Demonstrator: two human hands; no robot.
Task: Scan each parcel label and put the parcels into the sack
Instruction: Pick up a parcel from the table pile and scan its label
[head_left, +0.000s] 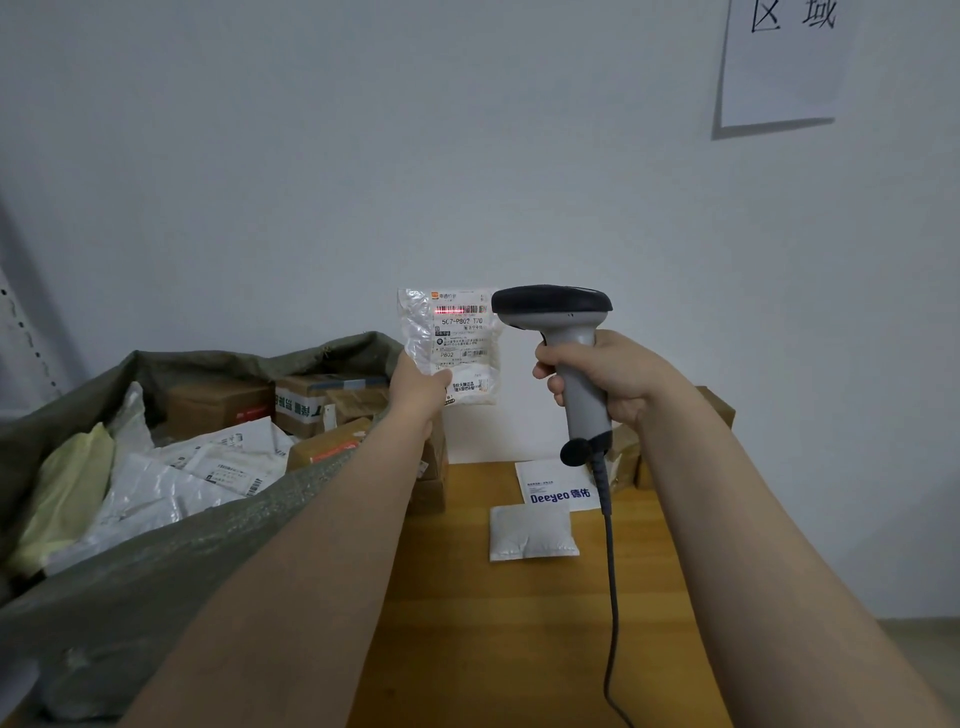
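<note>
My left hand (418, 387) holds a small clear-plastic parcel (457, 338) upright by its lower left corner, its white label facing me. A red scan line lies across the barcode at the top of the label. My right hand (608, 376) grips the grey handle of a barcode scanner (563, 332), whose dark head points left at the label, close beside the parcel. The grey-green woven sack (156, 571) stands open at the left, holding several white bags and brown boxes.
On the wooden table (519, 623) lie a small white padded parcel (532, 532) and a white "Deeyeo" packet (556, 486). Brown boxes (719, 410) sit at the back against the wall. The scanner's cable (610, 597) hangs down over the table. A paper sign (779, 62) hangs on the wall.
</note>
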